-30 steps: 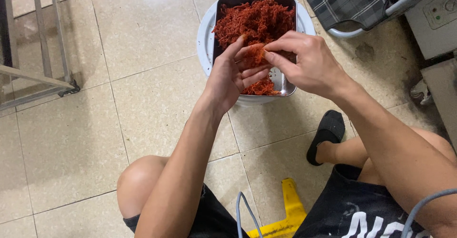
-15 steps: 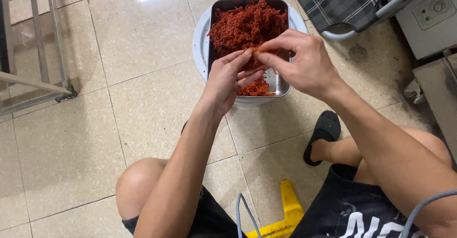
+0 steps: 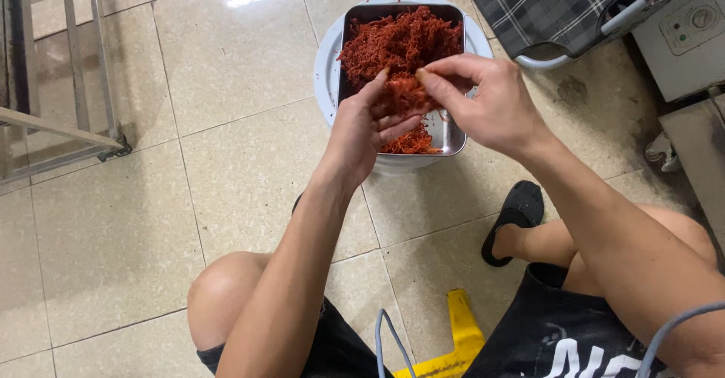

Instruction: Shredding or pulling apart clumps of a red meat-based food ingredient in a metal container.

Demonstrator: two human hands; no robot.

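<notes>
Glossy beige floor tiles (image 3: 226,68) lay under a person who sat low, both hands over a tray of red shreds.

At twelve o'clock a rectangular steel tray (image 3: 451,132) rested on a white round tub (image 3: 326,68), heaped with shredded red meat (image 3: 400,38). The left hand (image 3: 362,132) and right hand (image 3: 487,98) each pinched closed on one clump of shreds (image 3: 404,91) just above the tray. Most of the heap sat at the far end; the near end showed bare metal. A black slipper (image 3: 517,212) lay at four o'clock.
</notes>
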